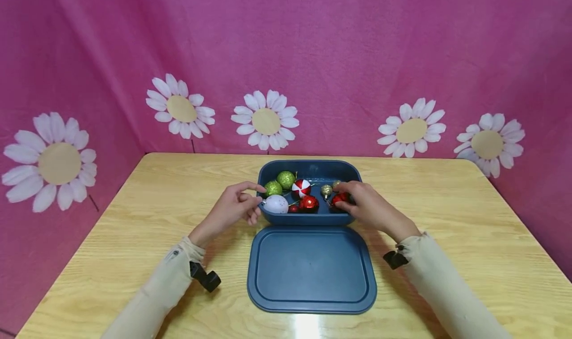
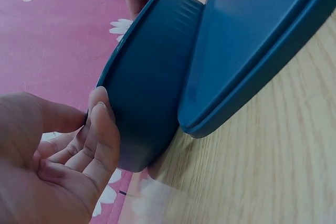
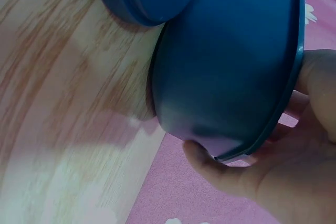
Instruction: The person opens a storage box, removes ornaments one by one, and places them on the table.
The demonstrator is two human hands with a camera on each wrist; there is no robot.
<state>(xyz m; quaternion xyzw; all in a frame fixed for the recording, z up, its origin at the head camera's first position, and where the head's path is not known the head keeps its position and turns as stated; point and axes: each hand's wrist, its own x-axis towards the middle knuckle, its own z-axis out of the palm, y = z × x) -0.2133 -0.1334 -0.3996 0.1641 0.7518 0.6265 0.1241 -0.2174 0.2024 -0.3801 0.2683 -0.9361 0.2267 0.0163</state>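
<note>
A blue box [image 1: 306,220] holds several Christmas baubles. My left hand [image 1: 237,207] is at its left end, thumb by the silver cap of a white bauble [image 1: 276,204] and index finger near a green glitter bauble [image 1: 272,188]. Its other fingers are curled outside the left end wall [image 2: 131,153]; whether it pinches the cap or the rim is unclear. My right hand [image 1: 373,207] reaches over the right rim, thumb and fingers around a dark red bauble [image 1: 338,200], partly hidden. In the right wrist view the wall [image 3: 226,77] hides its fingertips' contact.
A blue lid [image 1: 311,269] lies flat on the wooden table [image 1: 447,205], just in front of the box. Inside are also a second green bauble [image 1: 286,179], a red-and-white bauble [image 1: 301,187], a shiny red bauble [image 1: 309,204] and a small gold bauble [image 1: 326,190]. Pink flowered cloth [image 1: 330,56] hangs behind.
</note>
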